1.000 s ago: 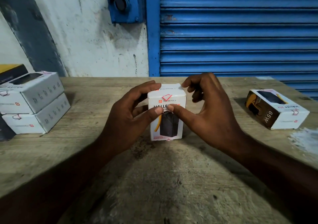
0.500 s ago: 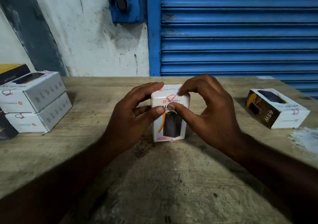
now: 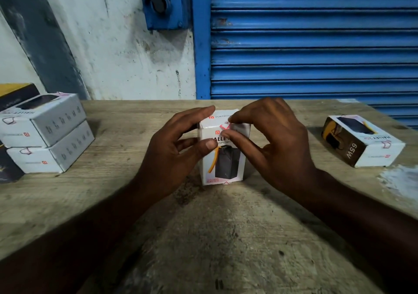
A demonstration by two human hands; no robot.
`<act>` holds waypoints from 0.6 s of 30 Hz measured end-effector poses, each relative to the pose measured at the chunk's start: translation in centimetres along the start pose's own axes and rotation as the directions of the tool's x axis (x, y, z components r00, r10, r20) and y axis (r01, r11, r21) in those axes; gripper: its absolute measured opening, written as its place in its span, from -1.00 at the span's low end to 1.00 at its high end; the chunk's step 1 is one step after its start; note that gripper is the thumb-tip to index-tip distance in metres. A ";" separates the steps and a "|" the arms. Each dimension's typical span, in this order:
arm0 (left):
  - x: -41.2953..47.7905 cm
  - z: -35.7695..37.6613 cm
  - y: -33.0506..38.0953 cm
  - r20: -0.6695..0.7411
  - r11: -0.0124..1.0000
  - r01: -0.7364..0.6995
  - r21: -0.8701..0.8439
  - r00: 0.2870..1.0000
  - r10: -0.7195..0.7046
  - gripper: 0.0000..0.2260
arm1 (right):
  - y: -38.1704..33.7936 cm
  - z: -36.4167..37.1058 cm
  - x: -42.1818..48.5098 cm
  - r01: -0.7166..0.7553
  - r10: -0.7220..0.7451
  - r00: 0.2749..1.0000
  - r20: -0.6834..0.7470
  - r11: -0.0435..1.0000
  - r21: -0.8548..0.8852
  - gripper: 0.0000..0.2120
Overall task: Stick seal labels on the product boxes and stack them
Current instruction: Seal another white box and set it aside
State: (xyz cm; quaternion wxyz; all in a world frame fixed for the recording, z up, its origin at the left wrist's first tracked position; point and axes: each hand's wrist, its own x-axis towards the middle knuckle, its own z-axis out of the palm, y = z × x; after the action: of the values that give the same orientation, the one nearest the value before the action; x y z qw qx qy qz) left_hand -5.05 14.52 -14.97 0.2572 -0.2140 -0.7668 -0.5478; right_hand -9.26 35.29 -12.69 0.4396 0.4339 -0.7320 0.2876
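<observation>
Centre of table point(image 3: 226, 237): box point(image 3: 222, 158) stands upright. Left hand point(image 3: 172, 155) grasps it, thumb on front face, fingers round the left top edge. Right hand point(image 3: 276, 144) pinches seal label point(image 3: 225, 126) over the top front edge between thumb and forefinger. Stack of two boxes point(image 3: 45, 133) at far left; single box point(image 3: 362, 142) lying flat at right, well apart.
</observation>
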 end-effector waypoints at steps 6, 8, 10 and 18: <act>0.0 0.0 0.0 0.003 1.000 -0.003 -0.001 1.000 0.003 -0.54 | 0.1 0.1 -0.1 0.007 -0.007 1.000 -0.013 1.000 0.009 -0.83; 0.1 0.0 -0.1 0.006 1.000 0.001 -0.007 1.000 -0.001 -0.54 | 0.1 0.2 -0.1 0.016 -0.016 1.000 -0.022 1.000 0.011 -0.84; 0.1 0.0 -0.1 0.008 1.000 0.000 0.001 1.000 0.000 -0.53 | 0.0 0.2 -0.1 0.027 -0.026 0.999 -0.027 1.000 0.010 -0.86; 0.1 -0.1 0.0 0.011 1.000 0.007 -0.005 1.000 -0.007 -0.54 | 0.0 0.1 0.0 0.026 -0.026 1.000 -0.013 1.000 0.005 -0.89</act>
State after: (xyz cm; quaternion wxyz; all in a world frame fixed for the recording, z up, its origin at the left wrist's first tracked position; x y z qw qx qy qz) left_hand -5.10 14.45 -14.95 0.2502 -0.2151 -0.7675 -0.5496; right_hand -9.28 35.23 -12.72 0.4469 0.4427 -0.7225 0.2868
